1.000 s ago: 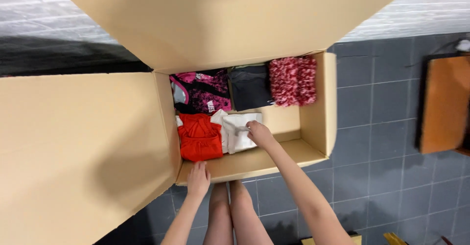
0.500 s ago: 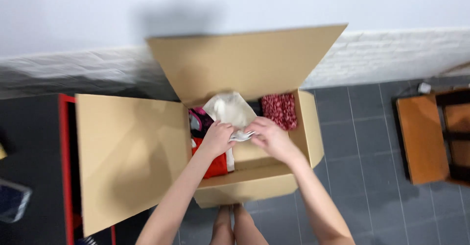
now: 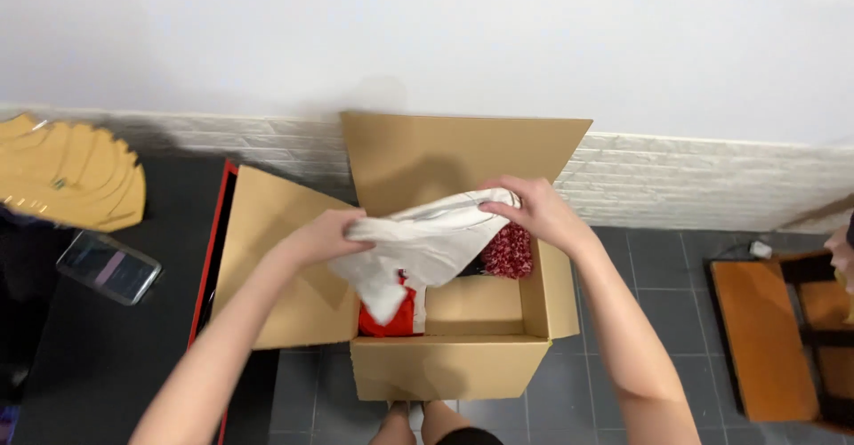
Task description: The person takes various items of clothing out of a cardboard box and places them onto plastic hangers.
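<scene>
- My left hand (image 3: 316,239) and right hand (image 3: 532,209) both grip the white garment (image 3: 427,245), now lifted clear above the cardboard box (image 3: 449,369).
- A second ago it lay folded inside.
- The red garment (image 3: 391,319) stays at the box's left edge, the speckled red one (image 3: 509,251) at its far right corner.

Off to the sides of the unpacking

Far left of the grip, a phone (image 3: 108,267) lies on a dark table (image 3: 80,356) by stacked tan cardboard pieces (image 3: 71,174); far right, a wooden stool (image 3: 769,343).
</scene>
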